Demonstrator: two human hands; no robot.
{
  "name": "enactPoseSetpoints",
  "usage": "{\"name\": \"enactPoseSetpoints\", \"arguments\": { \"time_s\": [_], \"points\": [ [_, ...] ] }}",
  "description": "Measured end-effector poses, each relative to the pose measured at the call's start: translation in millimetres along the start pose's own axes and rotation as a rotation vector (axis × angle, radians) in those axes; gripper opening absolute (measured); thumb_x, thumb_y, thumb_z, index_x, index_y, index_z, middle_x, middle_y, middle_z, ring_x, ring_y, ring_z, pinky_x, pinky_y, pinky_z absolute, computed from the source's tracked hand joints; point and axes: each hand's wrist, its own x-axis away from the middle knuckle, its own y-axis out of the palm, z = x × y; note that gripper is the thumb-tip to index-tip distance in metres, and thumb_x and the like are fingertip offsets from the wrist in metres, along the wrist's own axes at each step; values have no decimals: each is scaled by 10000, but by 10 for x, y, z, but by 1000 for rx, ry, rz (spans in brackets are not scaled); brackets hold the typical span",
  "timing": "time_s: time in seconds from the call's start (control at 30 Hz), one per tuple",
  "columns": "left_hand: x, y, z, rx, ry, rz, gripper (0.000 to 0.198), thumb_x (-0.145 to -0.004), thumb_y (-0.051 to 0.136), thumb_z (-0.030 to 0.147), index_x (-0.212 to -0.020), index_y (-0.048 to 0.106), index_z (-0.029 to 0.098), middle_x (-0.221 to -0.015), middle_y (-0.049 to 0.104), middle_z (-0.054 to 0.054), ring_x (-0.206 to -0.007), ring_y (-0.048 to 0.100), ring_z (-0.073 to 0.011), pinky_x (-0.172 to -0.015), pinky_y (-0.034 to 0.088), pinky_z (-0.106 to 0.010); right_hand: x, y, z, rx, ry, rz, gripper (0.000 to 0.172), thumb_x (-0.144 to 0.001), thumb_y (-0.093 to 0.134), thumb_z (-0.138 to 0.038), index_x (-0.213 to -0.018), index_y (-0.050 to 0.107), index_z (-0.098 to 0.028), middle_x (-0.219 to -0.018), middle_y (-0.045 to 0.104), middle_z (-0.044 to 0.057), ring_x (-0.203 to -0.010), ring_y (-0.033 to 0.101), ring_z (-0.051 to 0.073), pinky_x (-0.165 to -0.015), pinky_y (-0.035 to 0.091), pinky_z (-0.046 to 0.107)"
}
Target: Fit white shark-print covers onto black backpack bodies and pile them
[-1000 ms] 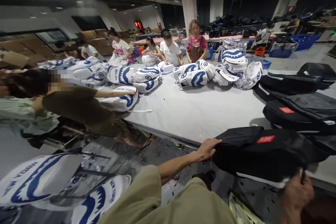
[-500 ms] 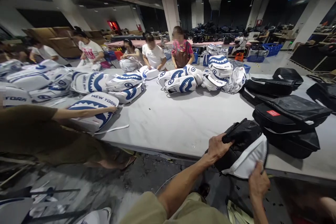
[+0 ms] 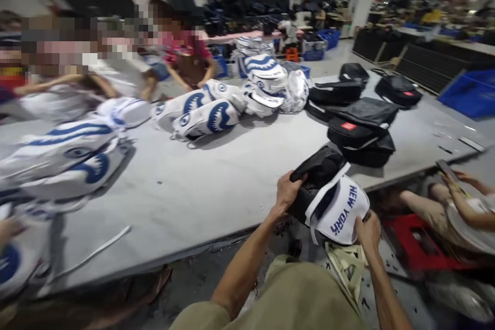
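Note:
My left hand (image 3: 286, 193) is closed on the black upper edge of a bag (image 3: 328, 198) held over the near edge of the grey table (image 3: 216, 180). The bag is black outside with a white panel that reads NEW YORK in blue. My right hand (image 3: 367, 232) pinches the lower right corner of that white panel. The bag hangs partly off the table, above my lap.
Black bags with red labels (image 3: 359, 134) are stacked on the table to the right. White bags with blue shark faces (image 3: 204, 113) lie across the middle and left. Several people sit along the far side. Another person (image 3: 456, 206) sits low at the right beside a red crate (image 3: 413, 240).
The view has swung to the right and blurred. The bag has been drawn further off the table and turned, so its white NEW YORK panel now faces me.

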Motion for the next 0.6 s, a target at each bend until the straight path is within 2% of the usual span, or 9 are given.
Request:
{"name": "enactPoseSetpoints", "arguments": {
  "time_s": [0.03, 0.07, 0.13, 0.2, 0.27, 0.33, 0.43, 0.5, 0.6],
  "points": [
    [-12, 18, 22, 33, 10, -43, 421, -839, 760, 623, -815, 777, 203, -733, 680, 23, -737, 587, -174, -711, 419, -294, -82, -109, -136, -6, -71, 120, 688, -907, 526, -504, -1422, 678, -74, -1329, 740, 299, -1318, 672, 455, -1160, 545, 630],
    [-14, 35, 61, 56, 18, -92, 436, -830, 769, 632, -808, 778, 196, -718, 667, 30, -726, 572, -167, -703, 419, -287, -140, -219, -287, -10, -204, 199, 721, -946, 548, -476, -1533, 607, -61, -1468, 681, 313, -1417, 617, 442, -1227, 498, 648],
    [-11, 55, 184, 72, 27, -192, 456, -813, 802, 636, -827, 801, 179, -708, 672, 34, -719, 568, -162, -686, 422, -275, -195, -448, -609, 19, -515, 272, 764, -993, 636, -399, -1677, 490, -92, -1649, 558, 300, -1554, 522, 412, -1278, 471, 646],
    [-42, 47, 354, 79, 15, -291, 499, -790, 844, 652, -884, 837, 161, -728, 713, 23, -725, 596, -171, -673, 440, -269, -202, -693, -891, 107, -803, 246, 878, -957, 703, -226, -1777, 394, -169, -1769, 441, 259, -1661, 415, 390, -1337, 424, 642],
    [-137, 37, 547, 116, -22, -424, 569, -758, 892, 672, -970, 864, 144, -806, 787, -7, -762, 655, -197, -698, 501, -281, -179, -949, -1059, 231, -963, 172, 988, -921, 758, -170, -1821, 359, -247, -1832, 372, 212, -1709, 347, 396, -1384, 371, 655],
    [-263, 70, 741, 146, -66, -604, 620, -726, 943, 672, -1025, 872, 134, -889, 839, -42, -806, 708, -229, -739, 560, -306, -107, -1193, -1090, 315, -1020, 158, 980, -935, 818, -250, -1818, 394, -278, -1819, 400, 195, -1709, 350, 406, -1404, 354, 654],
    [-391, 258, 979, 154, -135, -869, 633, -691, 986, 663, -1012, 870, 130, -918, 862, -76, -808, 749, -260, -755, 596, -337, 105, -1482, -955, 358, -1035, 246, 869, -980, 854, -495, -1749, 532, -251, -1684, 567, 202, -1649, 447, 393, -1395, 392, 633],
    [-400, 487, 1076, 144, -159, -1027, 613, -671, 995, 653, -966, 865, 131, -898, 861, -81, -781, 751, -258, -742, 594, -337, 290, -1615, -815, 333, -1022, 318, 737, -1007, 820, -590, -1631, 672, -227, -1541, 687, 194, -1556, 551, 363, -1360, 455, 602],
    [-299, 950, 1128, 102, -132, -1256, 591, -686, 973, 641, -960, 864, 128, -884, 858, -79, -755, 745, -244, -724, 581, -328, 619, -1760, -587, 291, -904, 426, 438, -1101, 714, -515, -1387, 826, -203, -1277, 814, 147, -1343, 701, 289, -1283, 555, 519]
  ]
}}
